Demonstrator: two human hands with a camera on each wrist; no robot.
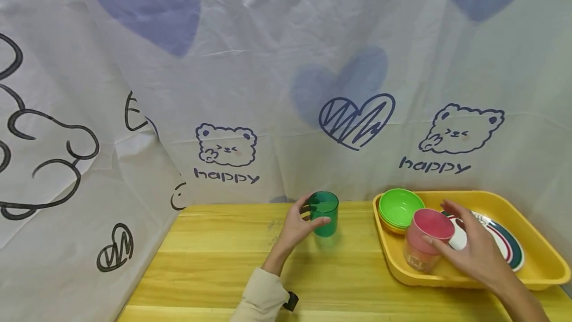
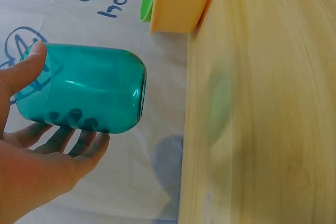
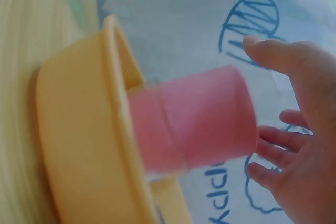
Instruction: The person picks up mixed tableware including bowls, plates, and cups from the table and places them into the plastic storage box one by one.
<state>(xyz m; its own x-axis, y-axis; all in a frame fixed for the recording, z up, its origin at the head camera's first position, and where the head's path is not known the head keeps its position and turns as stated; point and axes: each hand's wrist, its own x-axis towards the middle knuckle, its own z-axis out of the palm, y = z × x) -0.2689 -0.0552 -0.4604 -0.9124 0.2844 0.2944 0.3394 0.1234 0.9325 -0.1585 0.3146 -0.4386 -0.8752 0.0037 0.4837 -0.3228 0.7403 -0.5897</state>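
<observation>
My left hand (image 1: 297, 226) holds a see-through green cup (image 1: 325, 212) between thumb and fingers. In the left wrist view the green cup (image 2: 94, 87) hangs a little above the table, its base toward the wood. My right hand (image 1: 475, 247) is spread around the upper part of a pink cup (image 1: 429, 227). In the right wrist view the thumb stands apart from the pink cup (image 3: 199, 119), and the fingertips are close to its rim; whether they touch cannot be told. The pink cup sits stacked on a clear cup (image 1: 415, 260) inside the yellow tray (image 1: 536, 257).
Green bowls (image 1: 399, 205) are stacked at the tray's left back corner, with a yellow one beneath. A white plate (image 1: 514, 242) with a dark green and red rim lies in the tray. Behind the wooden table (image 1: 205, 257) hangs a printed white cloth (image 1: 268, 88).
</observation>
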